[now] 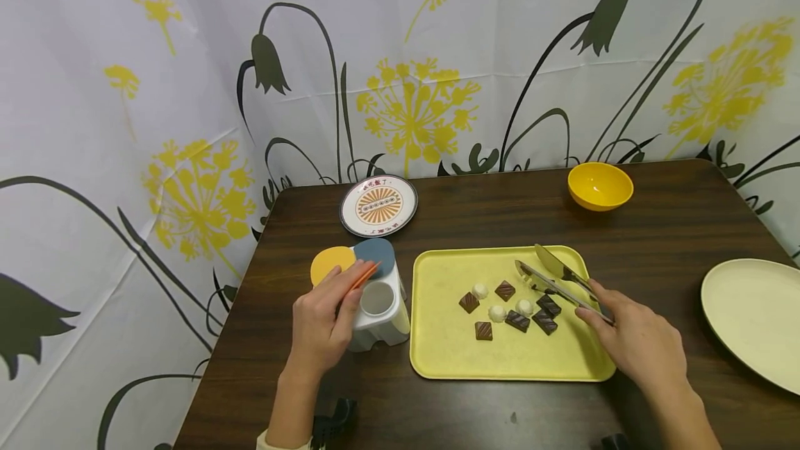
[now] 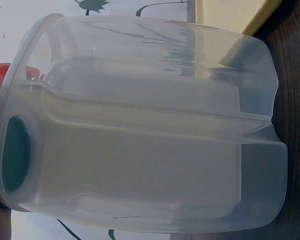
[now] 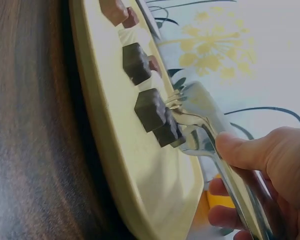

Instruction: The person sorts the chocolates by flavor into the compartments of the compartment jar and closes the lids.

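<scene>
My left hand (image 1: 325, 311) pinches a raised orange lid (image 1: 366, 275) on a white divided container (image 1: 394, 328), whose round opening (image 1: 378, 298) is uncovered. Beside it, a yellow lid (image 1: 330, 261) and a blue lid (image 1: 376, 255) lie down over their compartments. The container's translucent side (image 2: 140, 160) fills the left wrist view. My right hand (image 1: 646, 339) grips metal serving tongs (image 3: 235, 185), arms spread, one tip forked and the other broad. Those tips are close beside dark chocolates (image 3: 151, 110) on a yellow tray (image 1: 450, 360). Brown chocolates (image 1: 484, 330) and white round sweets (image 1: 496, 314) sit farther left.
A patterned round plate (image 1: 379, 207) stands behind the container. At the back right is a yellow bowl (image 1: 600, 189), and a large cream plate (image 1: 756, 318) lies at the right edge. A flowered cloth (image 1: 462, 40) hangs behind the dark wooden table (image 1: 475, 217).
</scene>
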`<state>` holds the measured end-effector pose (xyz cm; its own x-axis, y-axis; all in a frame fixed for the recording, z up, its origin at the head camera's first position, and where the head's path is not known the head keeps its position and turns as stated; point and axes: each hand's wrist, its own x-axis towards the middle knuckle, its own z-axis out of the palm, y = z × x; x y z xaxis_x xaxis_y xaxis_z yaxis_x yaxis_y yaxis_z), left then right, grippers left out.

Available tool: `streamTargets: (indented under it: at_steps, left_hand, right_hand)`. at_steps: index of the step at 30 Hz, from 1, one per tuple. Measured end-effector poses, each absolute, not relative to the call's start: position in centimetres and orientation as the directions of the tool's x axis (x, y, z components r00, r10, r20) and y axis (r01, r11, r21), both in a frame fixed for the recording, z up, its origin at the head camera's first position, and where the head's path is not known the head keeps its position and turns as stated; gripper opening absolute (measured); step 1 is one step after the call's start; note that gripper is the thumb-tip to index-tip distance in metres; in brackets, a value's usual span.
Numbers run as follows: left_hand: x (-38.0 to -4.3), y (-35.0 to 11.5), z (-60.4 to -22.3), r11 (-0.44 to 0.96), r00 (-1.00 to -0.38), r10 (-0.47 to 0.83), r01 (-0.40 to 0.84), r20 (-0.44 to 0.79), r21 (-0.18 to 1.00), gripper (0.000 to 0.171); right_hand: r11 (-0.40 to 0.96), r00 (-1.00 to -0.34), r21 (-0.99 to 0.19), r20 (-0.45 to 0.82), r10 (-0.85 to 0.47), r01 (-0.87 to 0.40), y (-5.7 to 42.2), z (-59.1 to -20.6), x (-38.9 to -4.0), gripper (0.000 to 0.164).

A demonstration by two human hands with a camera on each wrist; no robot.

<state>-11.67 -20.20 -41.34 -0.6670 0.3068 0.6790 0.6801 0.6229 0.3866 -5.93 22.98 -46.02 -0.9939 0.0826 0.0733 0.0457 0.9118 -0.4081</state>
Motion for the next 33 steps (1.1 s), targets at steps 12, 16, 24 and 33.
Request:
streamTargets:
  at_steps: [12,16,24,33]
  left_hand:
    - [-11.7,-20.2,-41.5,0.618,-0.657,0.307,0.688,0.688,0.380,0.035]
    - [-11.7,-20.2,-41.4,0.619,-0.661,0.310,0.686,0.683,0.383,0.035]
    - [-11.7,-20.3,-41.4,0.623,-0.664,0.311,0.683,0.680,0.382,0.035]
    - [-11.7,-20.2,-41.4,0.623,-0.661,0.311,0.684,0.683,0.379,0.035]
  right_hand:
    - [0.900,-0.984,-0.432,0.123,0.128,0.063,23.8,-46.2,-5.4,0.058]
    - [0.900,-0.984,-0.429,0.110,0.140,0.080,24.0,-46.1,-5.1,0.057]
    - [0.894,-0.972,-0.444,0.179,0.150,0.056,24.2,-46.4,-5.2,0.047]
    - [0.904,-0.983,-0.424,0.134,0.128,0.060,24.8,-46.2,-4.9,0.056]
